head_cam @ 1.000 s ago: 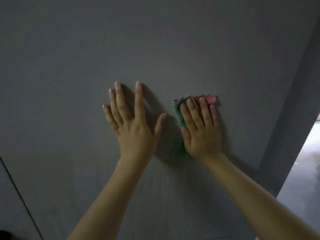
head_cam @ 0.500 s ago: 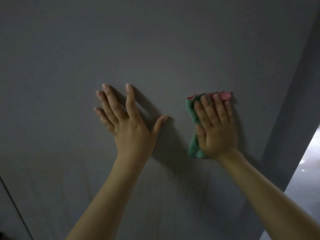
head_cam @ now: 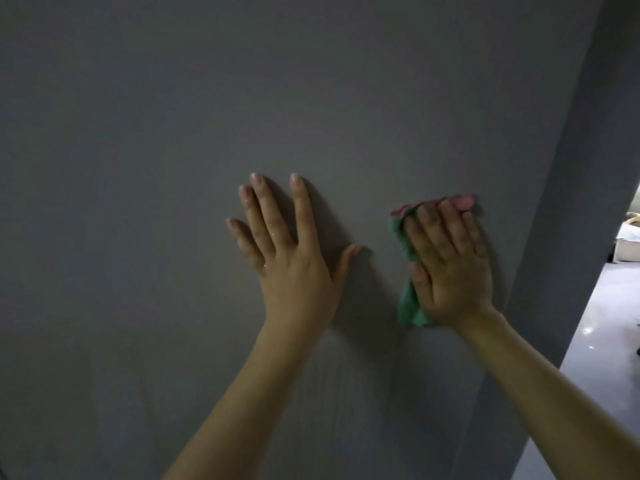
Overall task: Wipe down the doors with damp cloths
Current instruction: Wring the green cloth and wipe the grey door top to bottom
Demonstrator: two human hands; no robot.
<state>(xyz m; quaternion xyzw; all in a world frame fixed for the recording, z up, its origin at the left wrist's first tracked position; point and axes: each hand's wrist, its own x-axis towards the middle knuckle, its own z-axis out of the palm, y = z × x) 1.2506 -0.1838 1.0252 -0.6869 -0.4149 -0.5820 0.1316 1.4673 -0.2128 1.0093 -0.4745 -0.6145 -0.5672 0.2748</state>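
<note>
1. Two hands lie flat on the matte grey door [head_cam: 242, 98], whose right edge runs just beside the right hand [head_cam: 450, 268].
2. Left hand [head_cam: 291, 258] rests bare, fingers straight and spread.
3. Right fingers, straight and together, press a crumpled green-and-pink cloth [head_cam: 407, 306] against the door.
4. Glossy floor [head_cam: 595, 341] shows past the edge.

Box [head_cam: 627, 245] on pale floor [head_cam: 595, 327]

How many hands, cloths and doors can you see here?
Hands: 2, the left hand bare and flat on the door, the right hand pressing the cloth
Cloths: 1, the green and pink cloth
Doors: 1, the grey door
Total: 4
</note>
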